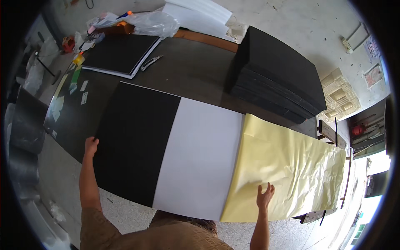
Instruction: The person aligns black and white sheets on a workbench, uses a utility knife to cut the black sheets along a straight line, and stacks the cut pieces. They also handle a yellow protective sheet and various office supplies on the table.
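Observation:
A large black sheet (135, 143) lies on the table, its right side meeting a white sheet (200, 156). My left hand (91, 146) is closed with its fingers pinching the black sheet's left edge. To the right of the white area, a glossy, wrinkled yellow sheet (287, 166) is folded back and reaches past the table's right end. Over the near part of this yellow sheet is my right hand (266, 195), its fingers apart and nothing held in them. Whether its fingertips touch the yellow surface, I cannot tell.
A tall stack of black sheets (283, 71) stands at the far right of the dark table (189, 62). At the far left lie more black sheets (118, 52) on white ones, beside a utility knife (151, 62). Clear plastic wrap (156, 25) and white foam sheets (196, 14) sit behind.

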### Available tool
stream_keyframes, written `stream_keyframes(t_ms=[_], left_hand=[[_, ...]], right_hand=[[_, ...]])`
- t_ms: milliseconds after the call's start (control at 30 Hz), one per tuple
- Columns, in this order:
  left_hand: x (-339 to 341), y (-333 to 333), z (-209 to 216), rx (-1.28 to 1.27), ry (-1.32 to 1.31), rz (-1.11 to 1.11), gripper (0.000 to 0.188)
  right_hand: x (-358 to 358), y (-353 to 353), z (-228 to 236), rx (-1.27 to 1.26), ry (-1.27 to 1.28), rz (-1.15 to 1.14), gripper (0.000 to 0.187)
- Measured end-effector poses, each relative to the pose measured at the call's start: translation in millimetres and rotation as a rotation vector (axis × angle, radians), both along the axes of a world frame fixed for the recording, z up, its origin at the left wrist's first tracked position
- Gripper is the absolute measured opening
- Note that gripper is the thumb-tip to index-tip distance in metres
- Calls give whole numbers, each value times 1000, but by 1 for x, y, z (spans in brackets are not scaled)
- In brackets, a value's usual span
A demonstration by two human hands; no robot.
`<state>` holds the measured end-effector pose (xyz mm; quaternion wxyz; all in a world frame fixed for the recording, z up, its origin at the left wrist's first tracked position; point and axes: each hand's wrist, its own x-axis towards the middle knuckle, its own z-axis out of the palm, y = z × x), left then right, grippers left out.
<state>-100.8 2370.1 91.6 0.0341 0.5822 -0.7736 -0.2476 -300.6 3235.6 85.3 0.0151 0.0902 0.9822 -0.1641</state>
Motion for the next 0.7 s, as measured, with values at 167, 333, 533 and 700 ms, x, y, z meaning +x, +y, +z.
stream_keyframes(t_ms=[167, 333, 533, 700], left_hand=[[-53, 32, 45, -412, -291, -280, 56], [-117, 163, 13, -336, -115, -489, 58], [-150, 213, -18, -361, -278, -397, 66], [-157, 222, -9, -351, -304, -379, 64]], right_hand=[[22, -77, 0, -27, -62, -98, 88], [-8, -159, 1, 111, -155, -278, 108], [-15, -184, -18, 133, 61, -321, 79], [-24, -158, -26, 68, 128, -541, 32]])
